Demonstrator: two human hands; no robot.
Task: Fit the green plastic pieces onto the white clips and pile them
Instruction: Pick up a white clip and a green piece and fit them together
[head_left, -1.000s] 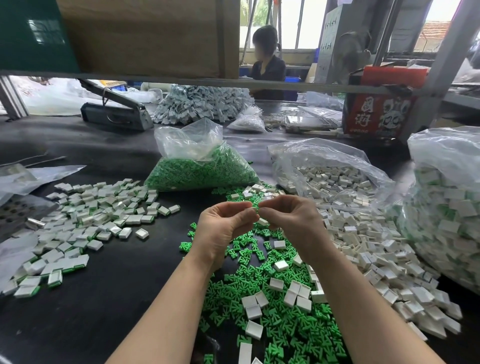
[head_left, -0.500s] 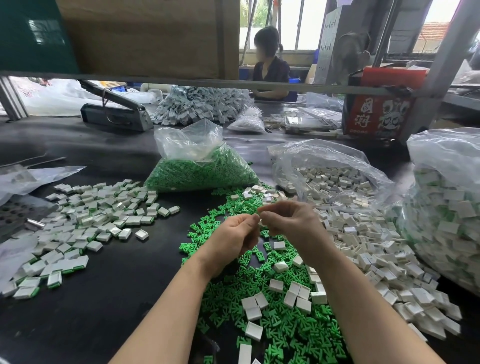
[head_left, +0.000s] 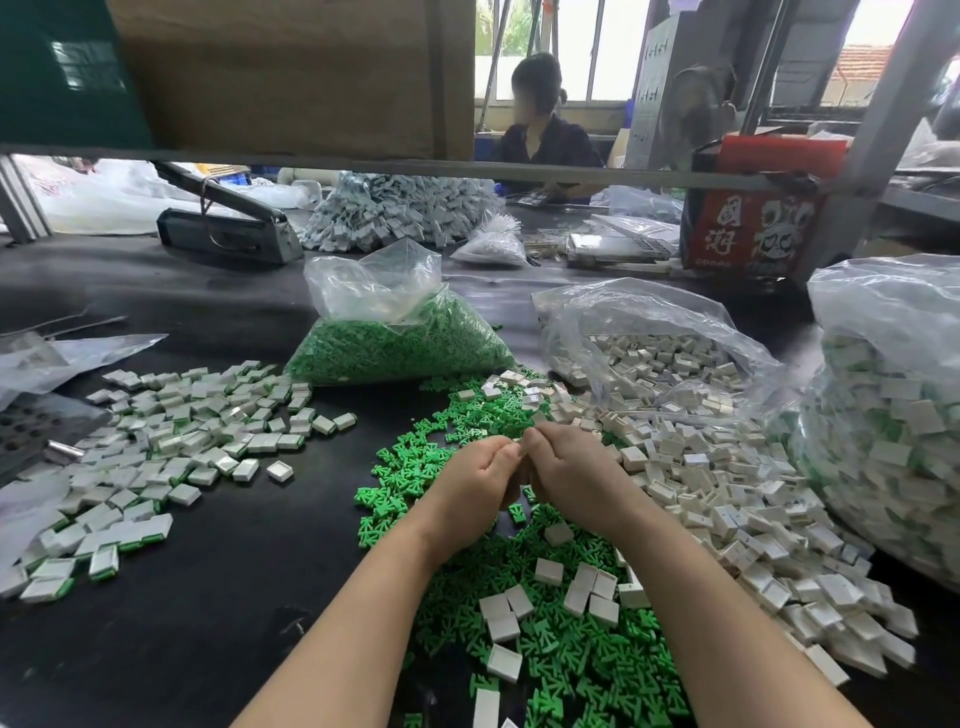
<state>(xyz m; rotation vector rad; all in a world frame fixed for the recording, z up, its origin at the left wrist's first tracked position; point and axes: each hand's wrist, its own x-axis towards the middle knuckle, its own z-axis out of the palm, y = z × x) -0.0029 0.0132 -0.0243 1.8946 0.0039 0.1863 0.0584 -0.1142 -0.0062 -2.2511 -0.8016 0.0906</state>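
Observation:
My left hand (head_left: 475, 480) and my right hand (head_left: 566, 470) meet fingertip to fingertip above the loose green plastic pieces (head_left: 550, 654). Both have curled fingers pinching a small part between them; a sliver of white shows, the rest is hidden by the fingers. Loose white clips (head_left: 727, 519) spread to the right of my hands, and a few lie on the green pieces. A pile of fitted white-and-green clips (head_left: 171, 447) covers the table on the left.
Behind the hands stand a clear bag of green pieces (head_left: 400, 348) and a bag of white clips (head_left: 660, 358). A large bag of fitted clips (head_left: 893, 415) fills the right edge. A person (head_left: 540, 124) sits beyond the shelf rail. The black table (head_left: 182, 623) shows at lower left.
Both hands have dropped lower and closer to me, still joined at the fingertips. The piles and bags have not moved.

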